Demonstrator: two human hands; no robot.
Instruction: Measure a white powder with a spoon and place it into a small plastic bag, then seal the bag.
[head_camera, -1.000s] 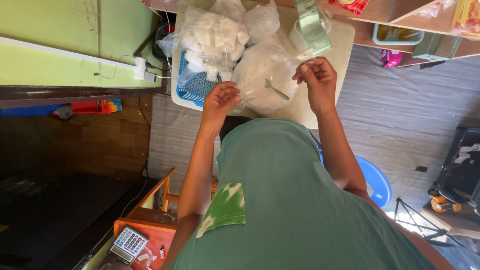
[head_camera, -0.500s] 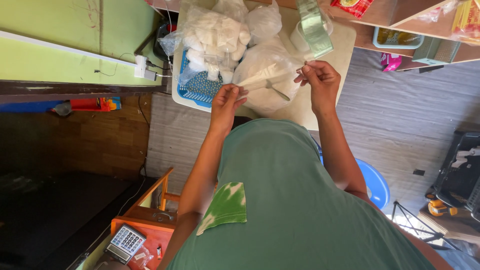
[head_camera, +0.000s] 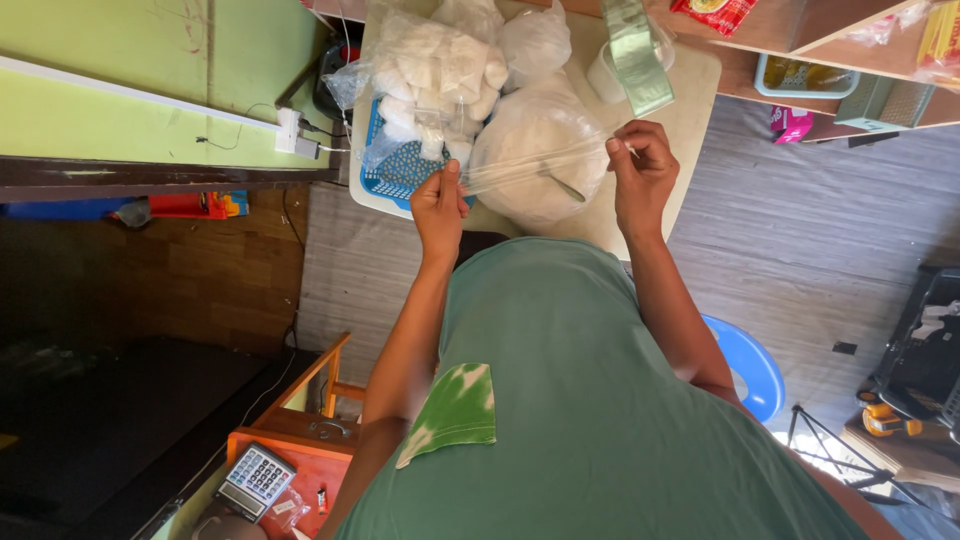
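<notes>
Landmark: the blue basket on the pale table.

Nearest the camera: the person's green shirt fills the lower frame; below and left of the basket, well apart from it, an orange stand carries a calculator.

Hands: the left hand sits at the near edge of the basket, fingertips pinched shut on one end of a clear plastic bag. The right hand is well to the right of the basket, fingers curled and pinched on the other end. The bag is stretched taut between the two hands, above the table, and looks empty.

Behind the bag, just right of the basket: a large sack of white powder with a scoop handle lying in it. In and over the basket: clear packets of white pieces. Beyond, at the far table edge, a green roll.

Judged step: opening or straightening an empty bag before filling. Next move would call for rubbing the mouth apart with the fingertips, then freeing one hand for the scoop while the other holds the mouth open.
</notes>
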